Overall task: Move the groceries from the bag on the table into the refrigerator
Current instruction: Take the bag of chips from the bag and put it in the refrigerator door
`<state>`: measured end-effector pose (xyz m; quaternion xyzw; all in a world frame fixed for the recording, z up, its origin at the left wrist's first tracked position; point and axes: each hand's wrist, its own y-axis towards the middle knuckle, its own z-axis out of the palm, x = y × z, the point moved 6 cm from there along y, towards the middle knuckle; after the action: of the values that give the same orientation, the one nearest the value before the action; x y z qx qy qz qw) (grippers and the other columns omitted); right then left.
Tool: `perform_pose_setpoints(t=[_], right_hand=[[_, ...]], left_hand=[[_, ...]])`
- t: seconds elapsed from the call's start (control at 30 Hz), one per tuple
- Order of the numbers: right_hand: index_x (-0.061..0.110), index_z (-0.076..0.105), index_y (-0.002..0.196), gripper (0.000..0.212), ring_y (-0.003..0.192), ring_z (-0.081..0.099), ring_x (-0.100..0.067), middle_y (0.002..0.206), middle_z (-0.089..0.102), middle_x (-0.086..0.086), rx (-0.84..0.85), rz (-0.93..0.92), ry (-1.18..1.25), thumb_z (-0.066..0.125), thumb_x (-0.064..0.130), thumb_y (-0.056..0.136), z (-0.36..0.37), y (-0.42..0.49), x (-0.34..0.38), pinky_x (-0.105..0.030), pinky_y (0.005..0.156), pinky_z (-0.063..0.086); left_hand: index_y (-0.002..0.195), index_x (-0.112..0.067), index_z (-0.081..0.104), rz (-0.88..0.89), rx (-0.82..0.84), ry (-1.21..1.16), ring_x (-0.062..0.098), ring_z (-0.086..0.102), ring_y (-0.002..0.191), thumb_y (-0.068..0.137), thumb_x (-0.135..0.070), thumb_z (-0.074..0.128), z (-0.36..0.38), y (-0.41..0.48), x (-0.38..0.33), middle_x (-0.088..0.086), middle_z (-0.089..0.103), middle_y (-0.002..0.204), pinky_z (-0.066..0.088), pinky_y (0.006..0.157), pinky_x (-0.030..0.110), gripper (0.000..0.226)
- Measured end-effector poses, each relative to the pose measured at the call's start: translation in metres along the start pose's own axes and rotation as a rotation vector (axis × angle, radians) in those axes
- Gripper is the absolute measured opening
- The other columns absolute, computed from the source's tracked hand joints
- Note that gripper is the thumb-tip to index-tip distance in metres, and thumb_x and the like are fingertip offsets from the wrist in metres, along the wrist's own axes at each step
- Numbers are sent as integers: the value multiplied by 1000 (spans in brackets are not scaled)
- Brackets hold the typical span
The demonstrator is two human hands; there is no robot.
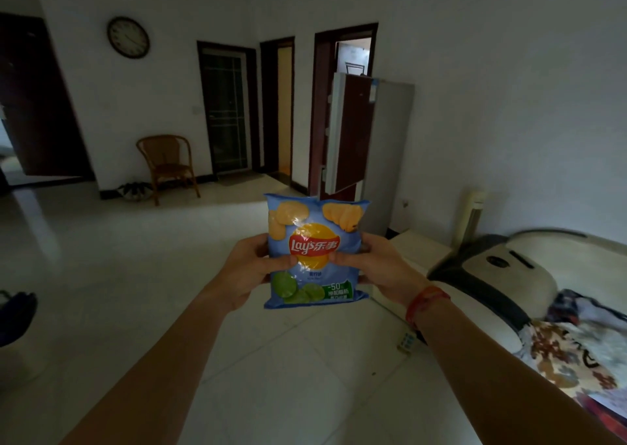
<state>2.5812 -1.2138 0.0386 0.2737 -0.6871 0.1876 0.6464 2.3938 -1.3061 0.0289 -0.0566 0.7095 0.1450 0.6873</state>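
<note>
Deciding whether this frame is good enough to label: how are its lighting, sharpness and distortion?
Head view: dim and grey overall; the blue Lay's crisp packet is sharp, with a small glare spot near its top; the floral patterned blanket at the right edge is blurred; the wide-angle lens tilts the grey refrigerator.

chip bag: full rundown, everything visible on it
The chip bag is a light-blue, glossy Lay's packet, sealed and puffed, printed with yellow chips at the top, a red-and-yellow logo mid-front, green lime slices and a green "-50" panel at the bottom. It is upright, front to the camera, held in mid-air above the tiled floor. The left hand grips its left edge, the right hand its right edge, thumbs on the front. The refrigerator stands beyond it, door open.
</note>
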Motion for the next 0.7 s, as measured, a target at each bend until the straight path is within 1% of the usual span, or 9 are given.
perform_pose_setpoints(t=[0.07,0.13,0.2,0.37,0.43,0.5,0.57,0.7], right_hand=[[19,68,116,33,91,73,-16,103,76,2,11,0,-7,75,16,84,3,23,-4,-31,70,60],[21,69,111,28,88,74,-12,99,76,6,28,-8,-19,74,13,85,9,48,-8,-25,66,59],[22,69,109,27,86,73,-10,96,76,9,37,-8,-34,74,12,85,15,78,-14,-21,64,57],[21,69,112,29,89,73,-14,103,76,3,6,7,-62,75,16,84,23,174,-32,-23,64,57],[23,69,109,26,88,73,-13,100,76,4,-12,23,-67,75,16,84,25,217,-36,-23,63,56],[23,69,108,26,90,73,-15,100,76,4,-21,32,-71,75,17,84,28,258,-38,-25,65,57],[19,68,114,31,94,72,-18,105,75,0,-23,27,-65,76,17,84,30,298,-39,-27,68,58],[18,67,114,31,91,73,-15,103,75,1,-26,33,-56,75,15,84,29,363,-50,-24,66,58]], left_hand=[[117,-13,67,-3,-18,1,23,72,95,79,-6,76,-11,17,5,4,75,107,60,80,39,40],[117,-13,67,-9,-37,-1,23,72,95,79,-6,76,-24,37,13,4,75,107,60,80,39,39],[116,-12,68,-21,-53,-9,24,72,95,79,-6,76,-40,61,24,5,75,107,60,81,41,38],[115,-13,69,-18,-60,-17,25,72,94,78,-7,76,-84,148,45,4,75,105,59,83,44,38],[115,-14,69,-25,-45,-2,25,72,94,78,-8,77,-103,187,50,4,75,106,59,84,45,38],[114,-15,69,-29,-41,-1,24,72,94,79,-8,77,-122,227,54,3,75,105,59,83,45,37],[114,-15,69,-24,-40,0,24,72,94,79,-8,76,-139,263,55,3,75,106,59,83,44,37],[116,-13,68,-37,-24,16,22,72,94,80,-9,75,-162,326,64,4,75,107,60,82,42,38]])
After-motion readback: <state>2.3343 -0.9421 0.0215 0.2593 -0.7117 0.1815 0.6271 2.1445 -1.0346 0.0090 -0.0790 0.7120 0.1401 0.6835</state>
